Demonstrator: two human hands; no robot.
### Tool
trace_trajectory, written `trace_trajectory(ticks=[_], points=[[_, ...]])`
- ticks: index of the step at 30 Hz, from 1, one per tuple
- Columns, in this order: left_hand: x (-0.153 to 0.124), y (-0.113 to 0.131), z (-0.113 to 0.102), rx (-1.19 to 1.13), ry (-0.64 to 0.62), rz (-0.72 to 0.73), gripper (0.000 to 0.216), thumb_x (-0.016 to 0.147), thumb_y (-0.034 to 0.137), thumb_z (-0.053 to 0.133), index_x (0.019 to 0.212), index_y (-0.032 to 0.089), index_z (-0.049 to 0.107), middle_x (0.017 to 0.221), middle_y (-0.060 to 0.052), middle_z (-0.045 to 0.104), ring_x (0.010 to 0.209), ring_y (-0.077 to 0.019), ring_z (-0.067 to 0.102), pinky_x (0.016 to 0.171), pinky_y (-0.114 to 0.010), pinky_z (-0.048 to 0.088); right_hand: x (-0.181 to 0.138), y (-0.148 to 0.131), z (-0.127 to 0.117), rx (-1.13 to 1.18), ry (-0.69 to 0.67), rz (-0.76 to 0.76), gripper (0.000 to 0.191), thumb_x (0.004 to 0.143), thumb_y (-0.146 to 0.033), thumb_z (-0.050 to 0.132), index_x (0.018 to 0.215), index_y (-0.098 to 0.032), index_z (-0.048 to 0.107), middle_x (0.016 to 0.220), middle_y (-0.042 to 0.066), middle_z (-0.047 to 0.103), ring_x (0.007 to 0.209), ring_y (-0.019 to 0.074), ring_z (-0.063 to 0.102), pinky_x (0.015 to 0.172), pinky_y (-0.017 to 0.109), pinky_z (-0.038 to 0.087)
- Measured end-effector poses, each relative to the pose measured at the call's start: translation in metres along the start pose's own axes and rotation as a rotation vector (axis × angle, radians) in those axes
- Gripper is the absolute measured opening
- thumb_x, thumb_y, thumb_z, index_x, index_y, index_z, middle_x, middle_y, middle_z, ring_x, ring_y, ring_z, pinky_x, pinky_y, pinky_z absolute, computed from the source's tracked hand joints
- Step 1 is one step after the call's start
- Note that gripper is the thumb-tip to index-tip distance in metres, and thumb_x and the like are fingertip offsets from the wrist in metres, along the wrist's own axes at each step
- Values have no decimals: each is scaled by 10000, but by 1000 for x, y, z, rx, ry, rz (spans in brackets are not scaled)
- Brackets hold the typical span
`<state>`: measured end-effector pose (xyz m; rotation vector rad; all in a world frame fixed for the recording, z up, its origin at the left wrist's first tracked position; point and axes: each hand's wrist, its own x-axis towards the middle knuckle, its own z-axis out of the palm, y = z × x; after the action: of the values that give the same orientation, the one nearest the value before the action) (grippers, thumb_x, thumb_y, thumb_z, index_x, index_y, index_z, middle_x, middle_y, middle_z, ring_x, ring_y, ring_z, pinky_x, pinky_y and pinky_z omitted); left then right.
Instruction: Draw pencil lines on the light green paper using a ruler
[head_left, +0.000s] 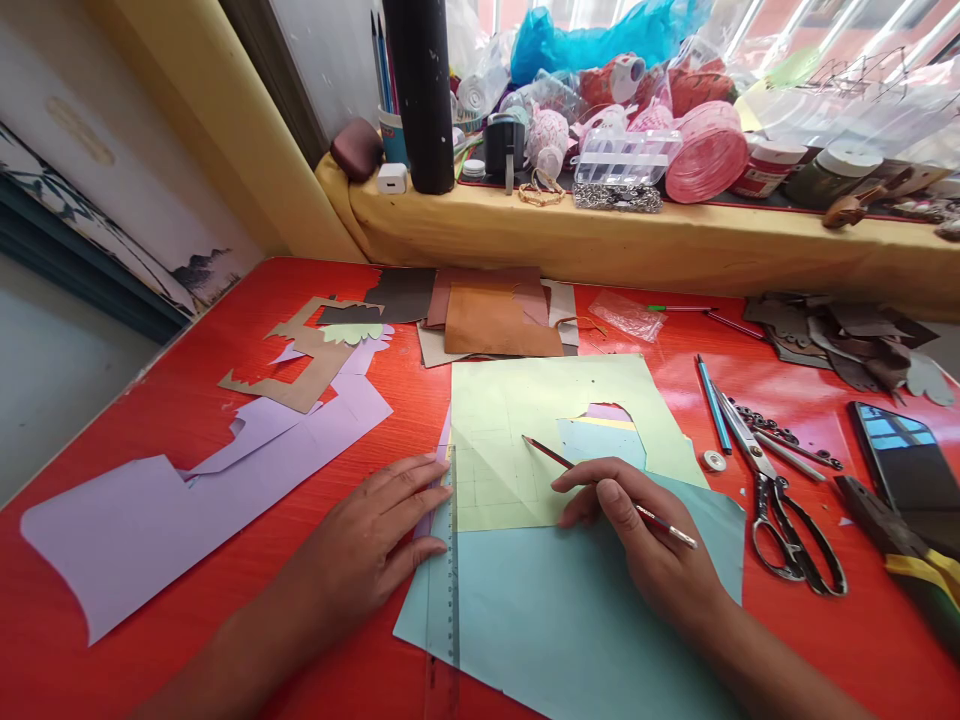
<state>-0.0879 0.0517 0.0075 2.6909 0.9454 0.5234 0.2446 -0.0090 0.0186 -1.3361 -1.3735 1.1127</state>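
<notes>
My right hand [637,520] holds a dark pencil [667,528] between thumb and fingers. The pencil's tip points left over a pale green paper sheet [487,400] with faint ruled lines and a cut-out at its right. At the sheet's left edge lies a clear ruler [442,610], set nearly upright in view. My left hand [390,530] lies beside it, fingers stretched and apart, fingertips touching the ruler. Under the green sheet is a larger blue paper sheet [570,610], with a sliver of purple showing at the left.
Purple paper [142,530] and a cut brown piece [307,370] lie left; brown sheets [502,318] are behind. At right are scissors [765,490], a blue pen [713,405], a phone [900,450], pliers [892,530] and dark scraps [847,340]. A cluttered sill [480,220] runs behind.
</notes>
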Motion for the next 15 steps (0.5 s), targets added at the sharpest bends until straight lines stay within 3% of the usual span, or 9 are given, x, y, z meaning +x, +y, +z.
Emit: trace_trajectory(ticks=[15], points=[[-1, -1, 1, -23, -5, -6, 422, 1166, 489, 538, 1453, 224, 698, 1571, -85, 678, 1466, -262, 634, 1191, -393, 572, -2, -1, 0, -14, -3, 1, 376, 1171, -536, 536, 1124, -275, 803, 850, 22, 823, 795, 193, 760, 760, 296, 575]])
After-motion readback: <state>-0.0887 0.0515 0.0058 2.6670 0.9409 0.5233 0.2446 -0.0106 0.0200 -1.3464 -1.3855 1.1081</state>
